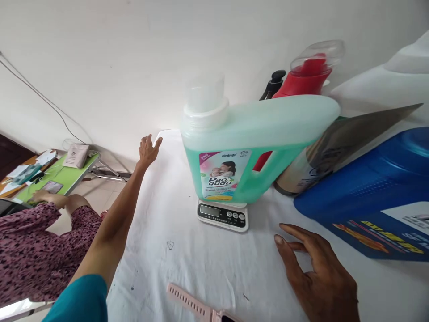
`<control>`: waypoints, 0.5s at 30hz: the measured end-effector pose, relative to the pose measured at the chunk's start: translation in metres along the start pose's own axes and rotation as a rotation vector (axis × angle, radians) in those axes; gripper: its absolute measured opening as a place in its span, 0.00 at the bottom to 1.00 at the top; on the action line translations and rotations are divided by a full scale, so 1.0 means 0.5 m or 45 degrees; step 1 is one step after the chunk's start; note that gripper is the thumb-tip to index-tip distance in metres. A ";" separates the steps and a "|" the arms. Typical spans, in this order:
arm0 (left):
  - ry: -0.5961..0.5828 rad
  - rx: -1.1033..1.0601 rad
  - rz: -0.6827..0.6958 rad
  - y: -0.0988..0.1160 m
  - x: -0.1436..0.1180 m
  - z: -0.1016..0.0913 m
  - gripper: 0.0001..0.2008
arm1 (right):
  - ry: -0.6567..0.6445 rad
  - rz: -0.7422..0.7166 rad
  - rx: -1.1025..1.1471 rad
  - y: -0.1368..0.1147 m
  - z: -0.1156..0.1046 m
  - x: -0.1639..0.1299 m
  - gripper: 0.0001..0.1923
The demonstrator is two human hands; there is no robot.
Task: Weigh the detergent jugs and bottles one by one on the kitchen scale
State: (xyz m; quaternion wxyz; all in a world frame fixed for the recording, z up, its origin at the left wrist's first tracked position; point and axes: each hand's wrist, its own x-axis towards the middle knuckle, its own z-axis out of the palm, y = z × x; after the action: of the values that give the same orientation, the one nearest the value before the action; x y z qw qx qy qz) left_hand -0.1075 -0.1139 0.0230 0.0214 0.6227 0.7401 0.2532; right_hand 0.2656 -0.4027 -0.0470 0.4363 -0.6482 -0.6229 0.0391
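Note:
A mint-green detergent jug [254,134] with a clear cap stands on a small white kitchen scale [223,215] on the white-covered table [187,255]. My left hand [148,150] reaches far out to the table's back left corner, fingers spread, holding nothing. Near the front, my right hand [318,277] hovers just over the cloth to the right of the scale, fingers loosely apart and empty.
A red bottle [303,82], a black pump top [275,82], a silver pouch [338,143] and a big blue jug [365,192] crowd the right side. A pink watch strap [192,304] lies at the front edge. Another person in a patterned sleeve [36,241] sits left by a green desk [72,172].

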 end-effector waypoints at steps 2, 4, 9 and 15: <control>0.170 -0.259 0.233 0.027 -0.074 -0.031 0.27 | -0.002 -0.046 0.026 -0.001 0.006 -0.001 0.18; 0.346 -0.497 0.412 0.069 -0.163 -0.061 0.20 | -0.004 -0.108 0.048 -0.003 0.008 -0.002 0.16; 0.549 -0.704 0.681 0.195 -0.368 -0.116 0.13 | 0.014 -0.208 0.079 -0.009 0.001 -0.005 0.14; 0.147 -1.049 0.770 0.329 -0.465 -0.127 0.10 | 0.039 -0.220 0.102 -0.003 0.000 -0.001 0.14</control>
State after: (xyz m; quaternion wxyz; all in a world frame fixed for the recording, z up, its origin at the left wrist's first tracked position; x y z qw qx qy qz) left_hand 0.0724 -0.3368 0.0783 0.1498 0.7336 0.3658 0.5527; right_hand 0.2642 -0.4035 -0.0465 0.4730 -0.5747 -0.6676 0.0163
